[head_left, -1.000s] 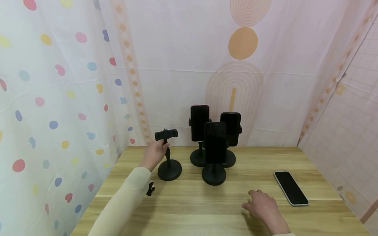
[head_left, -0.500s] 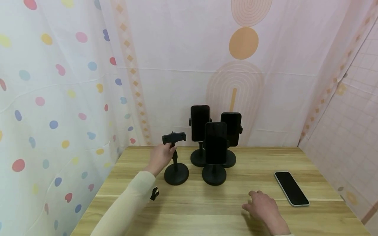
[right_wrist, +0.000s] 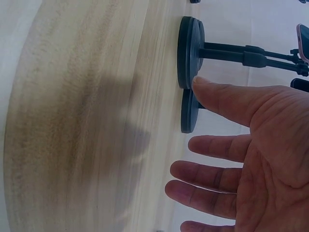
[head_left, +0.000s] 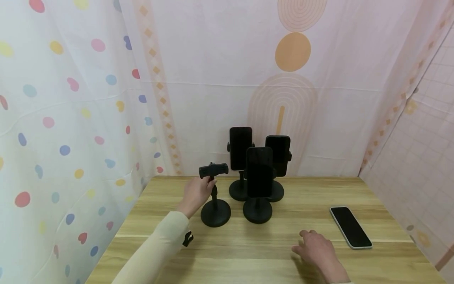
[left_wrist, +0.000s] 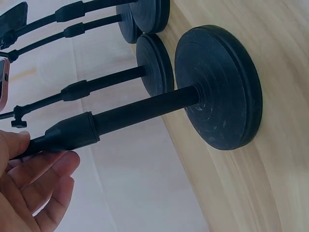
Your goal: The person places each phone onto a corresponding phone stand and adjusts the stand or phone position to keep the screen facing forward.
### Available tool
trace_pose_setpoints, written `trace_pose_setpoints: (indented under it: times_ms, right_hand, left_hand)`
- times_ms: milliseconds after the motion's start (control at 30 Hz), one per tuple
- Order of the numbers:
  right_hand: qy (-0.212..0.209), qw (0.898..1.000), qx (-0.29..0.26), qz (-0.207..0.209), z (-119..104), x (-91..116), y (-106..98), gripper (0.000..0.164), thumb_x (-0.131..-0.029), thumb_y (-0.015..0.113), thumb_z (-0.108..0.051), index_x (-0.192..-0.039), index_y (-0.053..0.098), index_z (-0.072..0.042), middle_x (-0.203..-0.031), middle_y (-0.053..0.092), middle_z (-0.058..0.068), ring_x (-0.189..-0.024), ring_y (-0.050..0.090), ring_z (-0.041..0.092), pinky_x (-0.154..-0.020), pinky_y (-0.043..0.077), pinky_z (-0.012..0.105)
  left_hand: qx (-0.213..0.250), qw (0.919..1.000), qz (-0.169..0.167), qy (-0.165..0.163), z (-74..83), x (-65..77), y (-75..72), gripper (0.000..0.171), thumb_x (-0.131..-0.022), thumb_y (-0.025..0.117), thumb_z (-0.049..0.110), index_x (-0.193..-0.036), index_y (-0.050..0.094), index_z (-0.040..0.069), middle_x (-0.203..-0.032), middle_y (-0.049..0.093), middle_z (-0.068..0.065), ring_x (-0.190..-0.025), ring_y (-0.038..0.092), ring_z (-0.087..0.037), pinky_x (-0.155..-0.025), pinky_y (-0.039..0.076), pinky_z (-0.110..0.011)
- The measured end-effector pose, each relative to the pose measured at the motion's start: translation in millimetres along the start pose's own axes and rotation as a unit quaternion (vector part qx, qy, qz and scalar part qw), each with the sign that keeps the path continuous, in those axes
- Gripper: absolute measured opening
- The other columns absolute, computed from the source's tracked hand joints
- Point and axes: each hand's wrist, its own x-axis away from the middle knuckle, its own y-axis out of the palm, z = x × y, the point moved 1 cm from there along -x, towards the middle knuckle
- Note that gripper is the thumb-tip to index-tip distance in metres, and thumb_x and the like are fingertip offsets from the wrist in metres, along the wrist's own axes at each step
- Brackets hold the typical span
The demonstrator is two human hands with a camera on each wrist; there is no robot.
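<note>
My left hand (head_left: 197, 193) pinches the upper pole of a black phone stand (head_left: 215, 213) whose clamp head holds no phone. In the left wrist view, thumb and fingers close round the thin pole just above the collar of the stand (left_wrist: 219, 87); its round base appears at or just over the tabletop, I cannot tell which. My right hand (head_left: 315, 250) hovers over the table at the right with relaxed fingers, and nothing lies in its palm in the right wrist view. A phone with a pale edge (head_left: 351, 228) lies face up to the right of that hand.
Three more stands carry upright dark phones: a front one (head_left: 259, 173), a back left one (head_left: 240, 148) and a back right one (head_left: 281, 156). They cluster right of the held stand. A patterned curtain (head_left: 213, 98) hangs behind the wooden table (head_left: 227, 252).
My left hand has moved the phone stand to the right and nearer to me, closer to the front phone's stand. My right hand has stayed nearly still.
</note>
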Motion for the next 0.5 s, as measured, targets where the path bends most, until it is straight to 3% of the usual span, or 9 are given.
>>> trace_pose_setpoints:
  times_ms: [333,500]
  right_hand:
    - [-0.003,1.000,-0.009,0.008,5.9,-0.2,-2.6,0.058,-0.084,0.076,-0.037,-0.120,0.062,0.005,-0.113,0.062,0.028,-0.100,0.060,0.048,-0.083,0.045,0.065]
    - [-0.013,1.000,0.000,0.015,11.5,-1.2,-3.2,0.059,-0.084,0.076,-0.039,-0.119,0.062,0.006,-0.110,0.062,0.028,-0.098,0.060,0.048,-0.081,0.046,0.065]
  left_hand:
    - [0.014,0.9995,0.027,-0.005,-0.9,0.4,5.3,0.018,-0.099,0.064,0.024,-0.087,0.067,0.011,-0.076,0.067,-0.002,-0.062,0.060,-0.018,-0.053,0.045,-0.034]
    - [0.025,0.9995,0.015,-0.007,-1.4,2.7,7.2,0.015,-0.098,0.065,0.023,-0.090,0.066,0.010,-0.082,0.070,-0.004,-0.060,0.058,-0.016,-0.051,0.043,-0.033]
